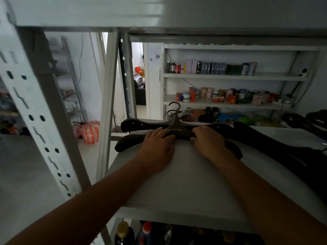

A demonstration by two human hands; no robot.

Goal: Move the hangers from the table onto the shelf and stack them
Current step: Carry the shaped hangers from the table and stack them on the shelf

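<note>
Dark hangers (177,130) lie stacked on the white shelf (185,183) in front of me, their black hooks (175,107) pointing away. My left hand (157,145) rests palm down on the left arm of the near hanger, fingers lying over it. My right hand (207,140) lies on the right arm of the same hanger, fingers curled over its edge near the neck. More dark hangers (283,144) lie to the right on the same shelf.
A perforated white upright (35,121) stands at the left, and a shelf board (159,13) hangs low overhead. Bottles (134,232) stand on the level below. A far rack (230,75) holds several boxes and jars. An orange striped bag (90,131) sits on the floor.
</note>
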